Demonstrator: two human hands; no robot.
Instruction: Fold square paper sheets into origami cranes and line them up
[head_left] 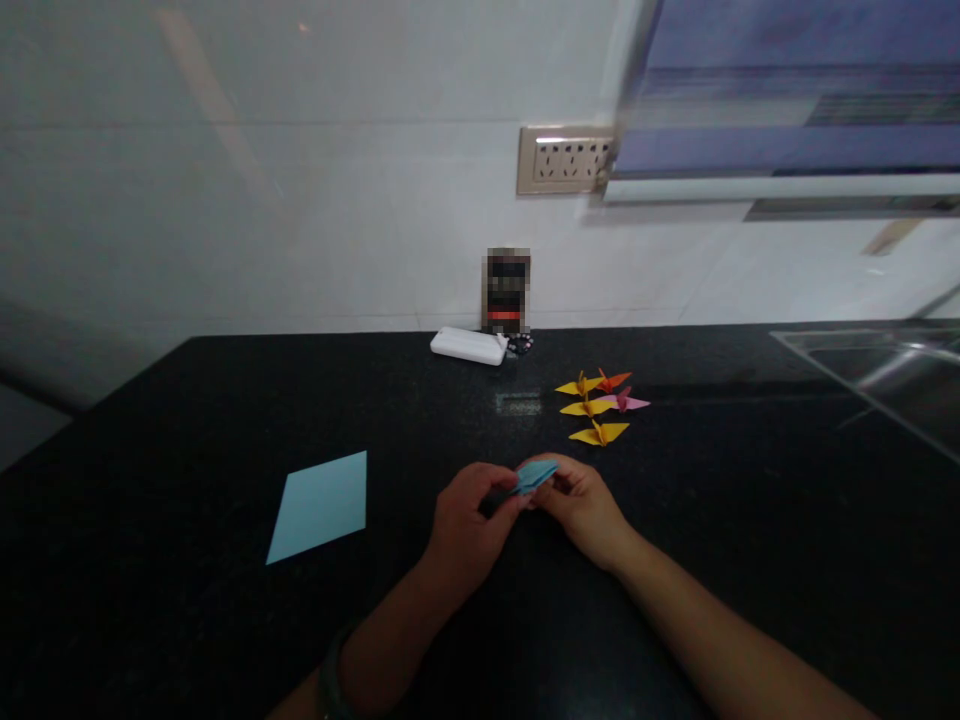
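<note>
Paper is being pinched by left hand and right hand above black counter; wall far, cranes right, sheet left.

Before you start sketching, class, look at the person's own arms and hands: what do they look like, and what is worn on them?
The left hand and right hand are ungloved. No sleeve shows on the left forearm or right forearm. A dark, greenish rounded band circles the left forearm; its material is unclear.
</note>
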